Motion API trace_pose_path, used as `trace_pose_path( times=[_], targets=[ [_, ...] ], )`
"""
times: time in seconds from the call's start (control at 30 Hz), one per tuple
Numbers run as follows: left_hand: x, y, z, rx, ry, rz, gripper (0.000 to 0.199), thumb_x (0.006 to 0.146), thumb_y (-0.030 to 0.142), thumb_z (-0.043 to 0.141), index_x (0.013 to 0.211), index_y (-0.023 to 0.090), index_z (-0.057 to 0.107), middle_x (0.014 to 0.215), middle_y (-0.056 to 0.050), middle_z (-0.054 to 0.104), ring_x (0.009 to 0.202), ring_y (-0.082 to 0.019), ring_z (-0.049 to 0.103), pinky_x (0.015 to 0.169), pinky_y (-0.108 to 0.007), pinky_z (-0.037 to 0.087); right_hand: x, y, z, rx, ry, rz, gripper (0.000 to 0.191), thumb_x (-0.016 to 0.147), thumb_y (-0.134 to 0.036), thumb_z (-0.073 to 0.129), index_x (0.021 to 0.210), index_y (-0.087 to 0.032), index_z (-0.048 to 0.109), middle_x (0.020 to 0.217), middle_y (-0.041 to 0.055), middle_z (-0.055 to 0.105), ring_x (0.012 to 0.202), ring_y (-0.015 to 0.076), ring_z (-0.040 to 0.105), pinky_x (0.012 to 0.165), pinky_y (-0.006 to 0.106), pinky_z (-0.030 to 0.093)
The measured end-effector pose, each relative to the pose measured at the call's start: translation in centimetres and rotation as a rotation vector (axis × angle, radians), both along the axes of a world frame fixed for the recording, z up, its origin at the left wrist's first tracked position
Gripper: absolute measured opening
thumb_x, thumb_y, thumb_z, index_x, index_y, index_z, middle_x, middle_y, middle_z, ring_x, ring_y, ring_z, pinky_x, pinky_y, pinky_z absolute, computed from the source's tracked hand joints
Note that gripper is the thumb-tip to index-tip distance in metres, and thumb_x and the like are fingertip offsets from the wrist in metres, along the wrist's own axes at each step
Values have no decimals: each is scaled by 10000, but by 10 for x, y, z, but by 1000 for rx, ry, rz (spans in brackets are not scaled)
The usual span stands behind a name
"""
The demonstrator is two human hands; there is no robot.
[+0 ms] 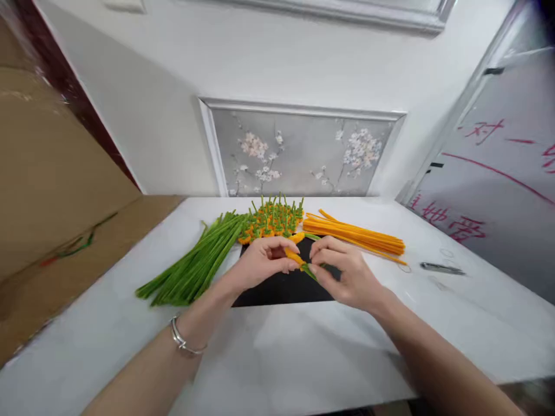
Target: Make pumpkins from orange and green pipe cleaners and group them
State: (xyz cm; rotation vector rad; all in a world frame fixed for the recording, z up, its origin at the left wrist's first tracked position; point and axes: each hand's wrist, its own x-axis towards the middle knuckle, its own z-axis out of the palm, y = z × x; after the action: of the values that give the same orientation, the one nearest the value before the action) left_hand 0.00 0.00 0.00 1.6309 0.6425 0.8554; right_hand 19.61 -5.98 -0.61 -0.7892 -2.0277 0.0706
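Between the fingertips of my left hand [264,263] is an orange pipe cleaner [295,256], bent into a loop or petal shape. My right hand [344,271] pinches a green pipe cleaner [310,271] where it meets the orange one. Both hands are above a black mat [277,292]. Just behind them stands a cluster of orange pipe-cleaner flowers [273,219] with green stems pointing up. How the green and orange pieces join is partly hidden by the fingers.
To the left lies a bundle of green pipe cleaners [195,263]. A bundle of orange pipe cleaners [355,232] rests behind my right hand. Farther right is a slim metallic tool [442,268]. A cardboard box [56,173] borders the white table [277,352] on the left.
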Motion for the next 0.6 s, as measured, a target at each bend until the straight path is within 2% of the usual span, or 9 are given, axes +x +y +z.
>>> trace_pose_path(
  times=[0.13, 0.27, 0.43, 0.6],
  targets=[
    [7, -5, 0, 6, -122, 95, 185, 671, 142, 758, 816, 133, 643, 633, 22, 668, 546, -72, 586, 572, -190, 491, 2, -5, -2, 87, -26, -103, 100, 874, -134, 550, 862, -196, 628, 855, 58, 583, 747, 158, 578, 666, 288, 489],
    [12, -5, -2, -5, -223, 111, 218, 670, 172, 780, 837, 141, 642, 598, 39, 650, 539, -76, 591, 559, -191, 500, -3, -7, -7, 128, -68, -164, 103, 891, -146, 538, 977, -194, 570, 780, 39, 586, 692, 167, 566, 633, 291, 476],
    [10, -5, -3, -27, -192, 73, 232, 664, 191, 795, 850, 139, 668, 599, 35, 652, 548, -85, 606, 574, -205, 521, -10, -8, -9, 116, -139, -208, 95, 899, -145, 500, 981, -191, 491, 774, 28, 567, 670, 163, 546, 598, 278, 439],
    [12, -6, -11, -56, -156, 3, 240, 672, 226, 794, 866, 140, 681, 699, 2, 687, 598, -101, 624, 602, -226, 538, -14, -9, -10, 112, -160, -225, 92, 907, -148, 478, 986, -195, 485, 787, 34, 571, 685, 170, 543, 600, 280, 427]
  ],
)
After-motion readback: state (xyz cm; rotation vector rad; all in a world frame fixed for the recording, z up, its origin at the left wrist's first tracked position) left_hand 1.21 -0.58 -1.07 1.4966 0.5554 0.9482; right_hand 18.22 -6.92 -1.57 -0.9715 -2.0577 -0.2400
